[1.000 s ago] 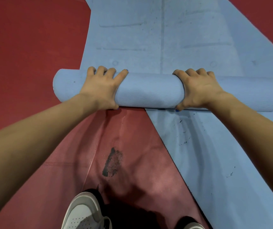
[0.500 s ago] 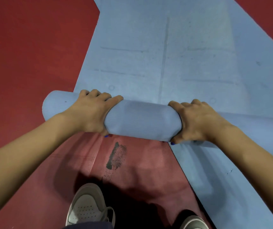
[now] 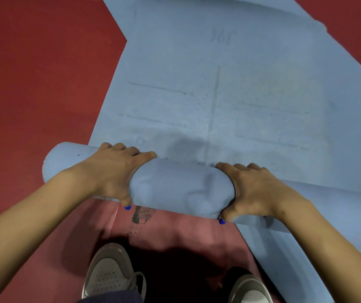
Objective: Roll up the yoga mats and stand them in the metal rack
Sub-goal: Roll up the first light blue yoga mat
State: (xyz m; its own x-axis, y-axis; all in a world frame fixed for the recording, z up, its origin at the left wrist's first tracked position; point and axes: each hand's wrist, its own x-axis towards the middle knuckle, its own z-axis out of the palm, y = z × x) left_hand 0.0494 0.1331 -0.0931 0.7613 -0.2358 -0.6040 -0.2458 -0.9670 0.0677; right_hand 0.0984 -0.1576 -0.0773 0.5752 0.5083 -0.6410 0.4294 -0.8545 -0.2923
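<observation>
Nearest, two grey shoes (image 3: 111,272) stand on a pink mat (image 3: 175,232). Beyond them the left hand (image 3: 114,173) and right hand (image 3: 251,189) clamp the blue roll (image 3: 181,186), fingers curled over its top, thumbs beneath. Since a second ago the roll has advanced and thickened. The flat blue mat (image 3: 219,84) beyond still needs rolling, and no rack is visible.

I note dim, even overhead light; my shadow pools at six o'clock beside the shoes (image 3: 111,274). Soft focus throughout, wide-angle bending at the edges, no glare.
</observation>
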